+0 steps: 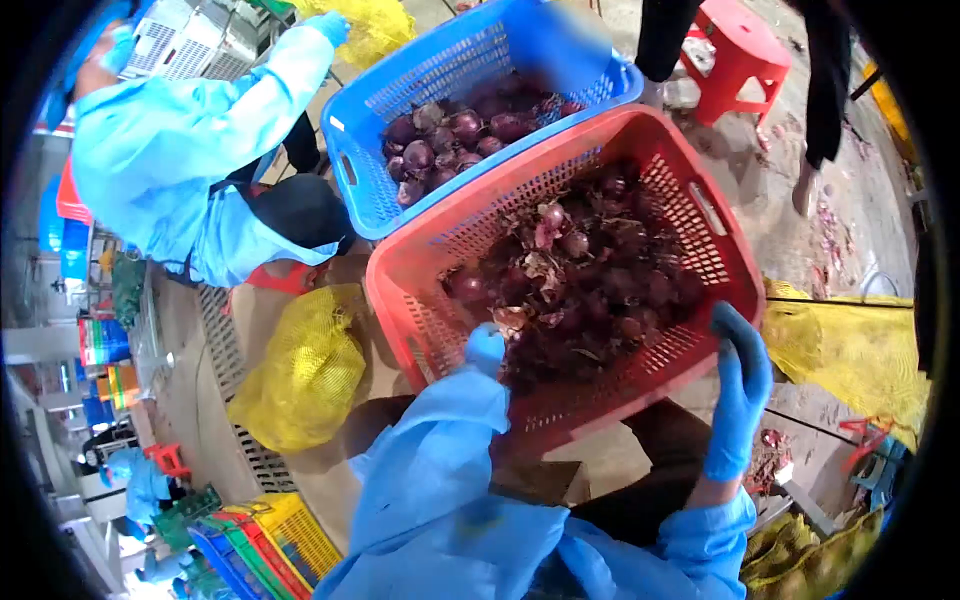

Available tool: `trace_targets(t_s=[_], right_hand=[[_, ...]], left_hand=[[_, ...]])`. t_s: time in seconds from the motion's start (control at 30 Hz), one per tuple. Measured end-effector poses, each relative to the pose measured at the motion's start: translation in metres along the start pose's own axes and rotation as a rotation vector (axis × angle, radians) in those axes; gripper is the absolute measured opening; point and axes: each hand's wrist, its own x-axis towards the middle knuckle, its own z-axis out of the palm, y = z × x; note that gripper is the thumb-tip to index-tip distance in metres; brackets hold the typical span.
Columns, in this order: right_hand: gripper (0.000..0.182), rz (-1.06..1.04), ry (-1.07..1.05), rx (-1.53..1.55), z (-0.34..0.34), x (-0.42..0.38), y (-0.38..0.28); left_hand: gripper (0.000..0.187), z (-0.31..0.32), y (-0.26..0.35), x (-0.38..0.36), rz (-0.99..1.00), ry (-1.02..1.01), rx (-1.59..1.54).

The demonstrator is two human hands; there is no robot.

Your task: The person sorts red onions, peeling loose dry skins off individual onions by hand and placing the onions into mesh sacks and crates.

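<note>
Onions (468,288) lie in the red crate (420,250), likely firm but papery-slick, best cupped around their sides; my left hand (486,350) curls, hold unclear, my right hand (740,400) part-open, empty, beside it

Left hand (486,350) reaches forward; right hand (740,395) extends, fingers (738,328) bent.

The floor (775,225) is greyish-tan and littered, with purple skins (835,240) strewn between two and three o'clock. A red stool (738,50) stands between one and two. A slotted grating (222,335) runs from nine towards eight o'clock, and beside it, at eight, slumps a full yellow net bag (308,370). Stacked crates (275,545) sit at seven. More yellow netting (860,345) lies at three. What supports the red crate (425,285) is hidden.
</note>
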Motion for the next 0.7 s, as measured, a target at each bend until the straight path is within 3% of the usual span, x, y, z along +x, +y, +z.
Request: trace_targets(t_s=[0.03,0.07,0.13,0.2,0.23,0.3,0.33,0.43,0.47,0.5,0.57,0.6,0.63,0.7], right_hand=[[0.026,0.011,-0.006,-0.019,0.000,-0.001,-0.001],[0.025,0.023,-0.010,-0.045,-0.001,0.000,-0.002],[0.027,0.073,-0.004,-0.060,0.002,0.001,-0.002],[0.032,0.070,-0.186,-0.318,-0.007,-0.003,-0.005],[0.036,0.023,-0.289,-0.341,-0.007,-0.003,-0.009],[0.040,-0.010,-0.485,-0.382,0.009,0.004,-0.011],[0.040,-0.019,-0.602,-0.370,0.017,0.007,-0.008],[0.038,-0.174,-0.662,-0.390,0.029,0.005,0.008],[0.038,-0.180,-0.673,-0.386,0.036,0.007,0.012],[0.038,-0.201,-0.617,-0.345,0.039,0.007,0.014],[0.038,-0.168,-0.597,-0.322,0.040,0.006,0.010],[0.039,-0.247,-0.548,-0.358,0.040,0.006,0.014],[0.038,-0.231,-0.557,-0.375,0.038,0.001,0.017],[0.037,-0.206,-0.576,-0.426,0.042,-0.007,0.024]], left_hand=[[0.033,-0.011,0.022,0.007,-0.079,0.022,0.232],[0.037,-0.008,0.001,0.024,0.087,0.109,0.408],[0.043,-0.035,0.048,0.049,-0.023,-0.004,0.723],[0.047,-0.023,0.019,0.083,0.058,-0.040,0.624],[0.048,-0.004,-0.059,0.115,0.222,-0.086,0.555],[0.033,-0.018,0.029,0.116,0.185,-0.063,0.491],[0.039,-0.020,-0.016,0.145,0.002,0.056,0.165],[0.060,-0.029,0.021,0.119,-0.176,-0.199,1.084],[0.060,-0.028,0.010,0.109,-0.188,-0.192,1.082],[0.051,-0.026,0.010,0.095,-0.068,-0.202,0.499],[0.033,0.000,-0.085,0.090,-0.261,-0.228,-0.076],[0.027,-0.015,0.002,0.066,-0.502,-0.403,-0.394],[0.020,-0.010,0.007,0.054,-0.271,-0.578,-0.840],[0.035,-0.004,0.052,0.009,-0.631,-0.550,-1.340]])
